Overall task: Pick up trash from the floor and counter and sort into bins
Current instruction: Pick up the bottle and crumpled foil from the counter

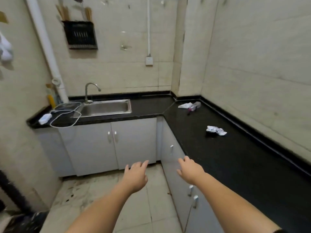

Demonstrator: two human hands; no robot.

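A crumpled white paper (216, 130) lies on the black counter (218, 158) along the right wall. Farther back near the corner rest a clear plastic bottle (194, 106) on its side and a flat white scrap (185, 105) beside it. My left hand (136, 175) is stretched forward over the floor, fingers apart, holding nothing. My right hand (190, 170) reaches forward in front of the right cabinet doors, also open and empty, well short of the crumpled paper. A dark bin bag (25, 221) shows at the bottom left corner.
A steel sink (106, 107) with a tap sits in the back counter. Left of it lie mesh covers (65, 115) and a white pack (45, 118). Grey cabinets (109, 145) stand below. The tiled floor (94, 194) has dark stains.
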